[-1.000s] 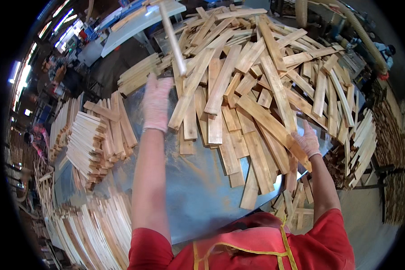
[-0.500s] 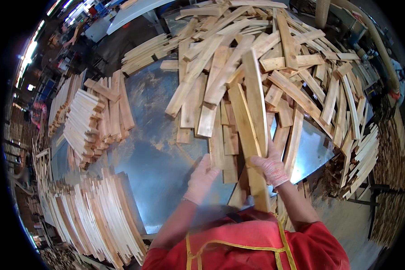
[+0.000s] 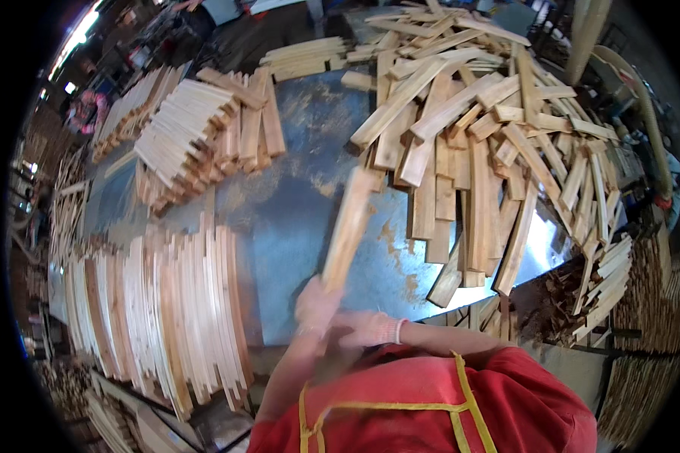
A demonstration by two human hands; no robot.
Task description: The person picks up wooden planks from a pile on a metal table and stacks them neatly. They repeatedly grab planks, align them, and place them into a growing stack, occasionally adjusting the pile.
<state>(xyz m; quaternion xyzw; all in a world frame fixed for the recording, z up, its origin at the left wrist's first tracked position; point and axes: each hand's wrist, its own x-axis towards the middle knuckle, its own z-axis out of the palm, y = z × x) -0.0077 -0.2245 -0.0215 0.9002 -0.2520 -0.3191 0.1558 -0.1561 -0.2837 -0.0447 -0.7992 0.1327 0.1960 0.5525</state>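
A wooden board (image 3: 347, 226) rises at a slant from my hands over the metal tabletop, its far end blurred by motion. My left hand (image 3: 317, 306), in a pale glove, is closed round its lower part. Close beside it, my gloved right hand (image 3: 369, 329) reaches in from the right. Its fingers meet the board's near end, with their tips partly hidden and smeared. Left of my hands lies a row of narrow boards (image 3: 159, 302), side by side. A jumbled heap of boards (image 3: 461, 143) covers the far right of the table.
The blue-grey metal table (image 3: 287, 226) carries patches of sawdust. A stepped stack of boards (image 3: 185, 132) stands at the far left, and another low stack (image 3: 306, 57) at the back. More timber (image 3: 661, 279) is piled beyond the right edge. A person (image 3: 91, 109) is in the left background.
My right hand has moved left from the heap with the board, next to my left hand. The left hand has closed on the board. The view has shifted, and the board now tilts over bare tabletop.
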